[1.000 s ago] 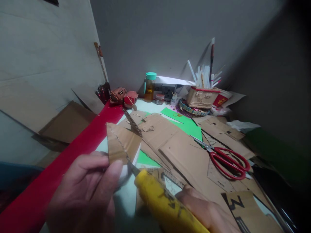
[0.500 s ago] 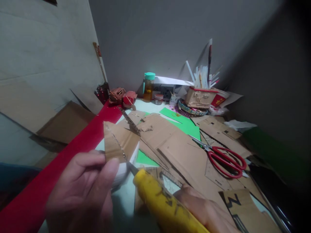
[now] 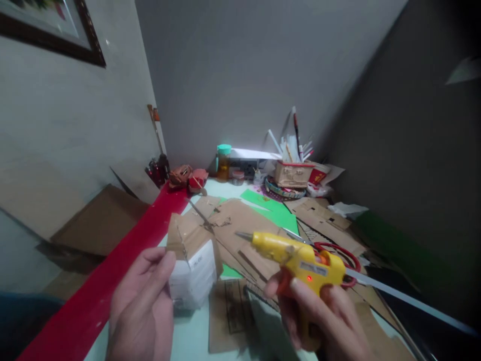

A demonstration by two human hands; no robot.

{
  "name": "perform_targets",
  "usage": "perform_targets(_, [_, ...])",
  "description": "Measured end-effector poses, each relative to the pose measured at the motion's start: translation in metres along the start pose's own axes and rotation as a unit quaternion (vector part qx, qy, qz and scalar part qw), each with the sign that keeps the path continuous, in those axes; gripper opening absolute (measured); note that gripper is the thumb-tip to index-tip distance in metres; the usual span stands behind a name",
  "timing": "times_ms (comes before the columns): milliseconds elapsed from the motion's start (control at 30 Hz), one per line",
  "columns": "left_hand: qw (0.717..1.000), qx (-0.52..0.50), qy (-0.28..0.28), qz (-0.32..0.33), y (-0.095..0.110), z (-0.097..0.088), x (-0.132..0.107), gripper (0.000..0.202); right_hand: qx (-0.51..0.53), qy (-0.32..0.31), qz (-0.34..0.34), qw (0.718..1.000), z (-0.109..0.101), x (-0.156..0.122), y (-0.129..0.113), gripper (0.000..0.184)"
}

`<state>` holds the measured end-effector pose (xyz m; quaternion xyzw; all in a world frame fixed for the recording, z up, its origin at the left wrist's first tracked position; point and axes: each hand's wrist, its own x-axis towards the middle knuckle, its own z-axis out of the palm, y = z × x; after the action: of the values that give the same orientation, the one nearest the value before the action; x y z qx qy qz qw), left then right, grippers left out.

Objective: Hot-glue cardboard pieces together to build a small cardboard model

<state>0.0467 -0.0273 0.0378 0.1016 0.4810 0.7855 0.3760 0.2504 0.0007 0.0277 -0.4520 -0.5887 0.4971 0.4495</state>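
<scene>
My left hand pinches the left edge of a small cardboard house-like piece, its lower sides whitish and its pointed top brown. Along the seam of that top runs a thin shiny line. In my right hand is a yellow hot glue gun, its fingers wrapped round the handle and trigger. The gun's metal nozzle points left, apart from the cardboard piece. A small red light glows on its side, and a long whitish glue stick sticks out of the back.
Flat cardboard sheets and green paper cover much of the table. Red-handled scissors lie partly hidden behind the glue gun. At the back stand a bottle with a teal lid and a box of sticks and brushes.
The glue gun has drawn away from the cardboard seam to the right and turned side-on. The cardboard piece has turned, showing more of its whitish side. My view has tilted upward.
</scene>
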Motion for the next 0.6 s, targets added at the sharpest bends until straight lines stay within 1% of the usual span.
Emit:
perform_targets(33, [1.0,0.003,-0.011,-0.015,0.001,0.001,0.001,0.03,0.072,-0.011,0.042,0.996,-0.003,0.006,-0.001,0.046])
perform_targets(67, [0.999,0.005,-0.024,-0.029,0.001,0.001,0.002,0.032,0.125,-0.016,0.064,0.99,-0.007,0.013,0.0,0.047])
perform_targets(100, [0.999,0.007,-0.036,-0.038,0.002,0.001,0.003,0.033,0.154,-0.022,0.075,0.985,-0.01,0.019,0.002,0.048])
perform_targets(167, [0.996,0.013,-0.067,-0.054,0.005,-0.001,0.005,0.034,0.168,-0.045,0.081,0.981,-0.015,0.028,0.008,0.053])
perform_targets(233, [0.992,0.02,-0.106,-0.069,0.007,-0.003,0.007,0.031,0.158,-0.061,0.09,0.981,-0.02,0.034,0.018,0.056])
perform_targets(300, [0.985,0.031,-0.145,-0.084,0.01,-0.006,0.007,0.027,0.145,-0.058,0.104,0.982,-0.024,0.036,0.027,0.055])
perform_targets(433, [0.974,0.065,-0.196,-0.094,0.014,-0.009,0.007,0.026,0.096,-0.065,0.137,0.984,-0.028,0.033,0.038,0.055])
perform_targets(533, [0.964,0.09,-0.233,-0.093,0.018,-0.002,0.004,0.028,0.023,-0.082,0.156,0.984,-0.031,0.032,0.04,0.055])
perform_targets(600, [0.959,0.103,-0.249,-0.087,0.021,0.007,0.0,0.029,-0.051,-0.085,0.159,0.982,-0.034,0.033,0.037,0.055])
